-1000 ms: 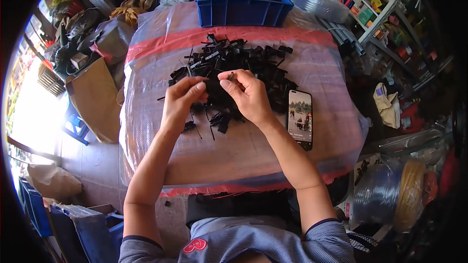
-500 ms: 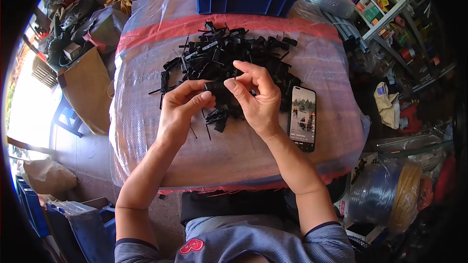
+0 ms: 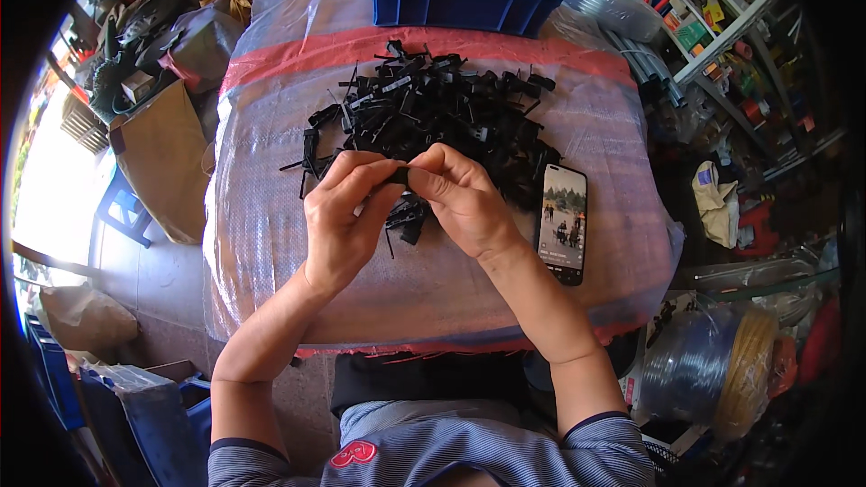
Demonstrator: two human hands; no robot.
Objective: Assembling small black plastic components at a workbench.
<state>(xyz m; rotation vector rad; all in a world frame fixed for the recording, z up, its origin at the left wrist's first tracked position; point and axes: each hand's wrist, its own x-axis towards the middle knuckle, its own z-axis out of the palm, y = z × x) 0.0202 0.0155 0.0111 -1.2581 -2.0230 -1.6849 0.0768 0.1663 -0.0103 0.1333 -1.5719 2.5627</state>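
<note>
Between both hands is a small black plastic part point(image 3: 400, 177), mostly hidden by the fingers. My left hand point(image 3: 345, 214) grips its left side with thumb and bent fingers. My right hand point(image 3: 462, 206) pinches at its right end, fingers curled in. Just beyond the hands lies a loose pile of black plastic parts point(image 3: 424, 104), with thin strips or stems sticking out of it. A few of these parts show below the fingertips too.
The pile rests on a woven plastic sheet point(image 3: 271, 149) with a red stripe. A phone point(image 3: 562, 221) with a lit screen lies right of my right hand. At the far edge stands a blue crate point(image 3: 465, 4) of black parts. Wrapped tubing coils point(image 3: 713, 361) sit lower right.
My right hand's fingers, raised and spread before, have come down and closed on the black part. Both hands are now closer together, covering more of it. The view has shifted slightly.
</note>
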